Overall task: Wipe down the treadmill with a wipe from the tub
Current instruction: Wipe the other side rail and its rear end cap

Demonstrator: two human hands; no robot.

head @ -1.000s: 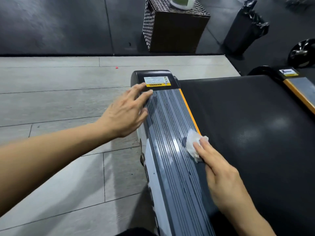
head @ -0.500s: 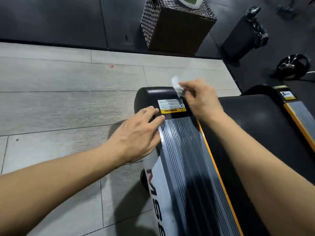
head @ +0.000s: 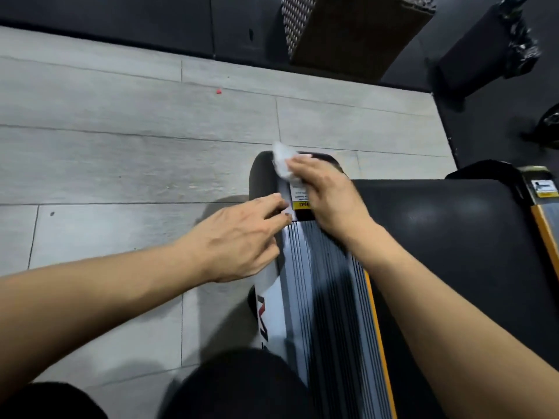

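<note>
The treadmill's grey ribbed side rail (head: 320, 285) runs away from me, with an orange strip and the black belt (head: 453, 243) to its right. At its far end sits a black end cap (head: 261, 176) with a warning label. My right hand (head: 326, 198) presses a crumpled white wipe (head: 281, 160) onto the top of that end cap, fingers over the label. My left hand (head: 242, 237) rests with straight fingers on the left edge of the rail beside the cap. The tub is not in view.
Grey plank floor (head: 121, 146) lies to the left. A wicker box (head: 348, 28) and a black bin with a liner (head: 478, 49) stand on dark matting beyond. The treadmill's other side rail (head: 544, 213) is at the right edge. My dark-clothed knees (head: 236, 388) are at the bottom.
My right hand carried the wipe from mid-rail up to the end cap and now presses it on the cap's far top. My left hand stayed by the rail's left edge.
</note>
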